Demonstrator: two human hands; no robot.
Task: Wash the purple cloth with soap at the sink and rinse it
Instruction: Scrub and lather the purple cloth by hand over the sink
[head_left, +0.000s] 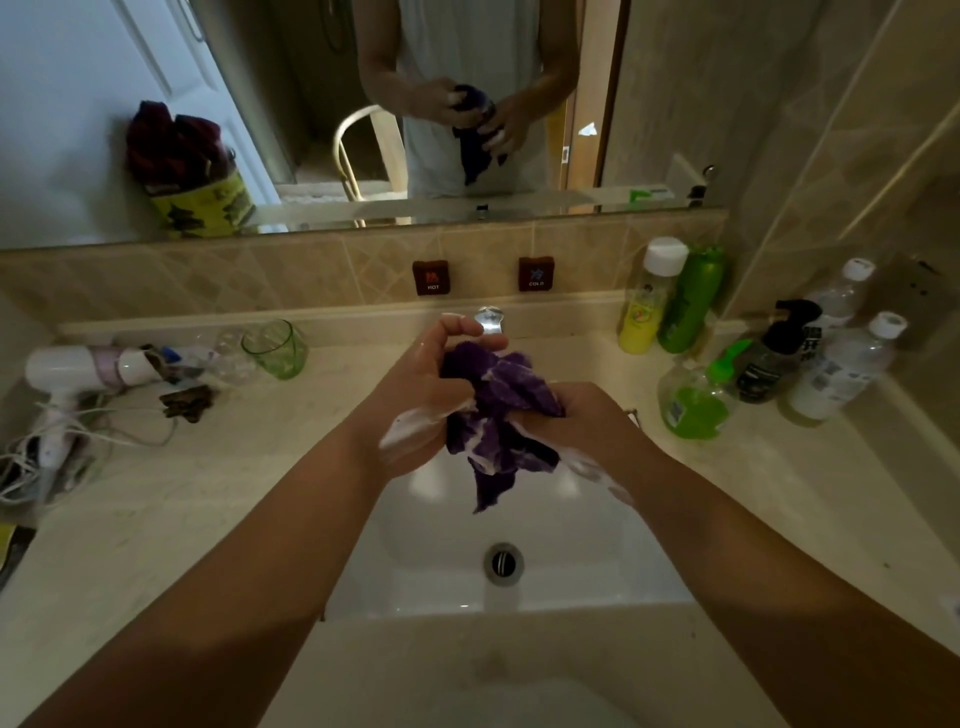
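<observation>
The purple cloth is bunched up and streaked with white lather, held above the white sink. My left hand grips its left side, with foam on the palm and wrist. My right hand clutches its right side, foam on the wrist too. One tail of the cloth hangs down toward the drain. The chrome tap sits just behind my hands; I see no water running from it.
Right of the sink stand several bottles, among them a green soap dispenser and a black pump bottle. On the left counter lie a white hair dryer with its cord and a green glass. A mirror fills the wall.
</observation>
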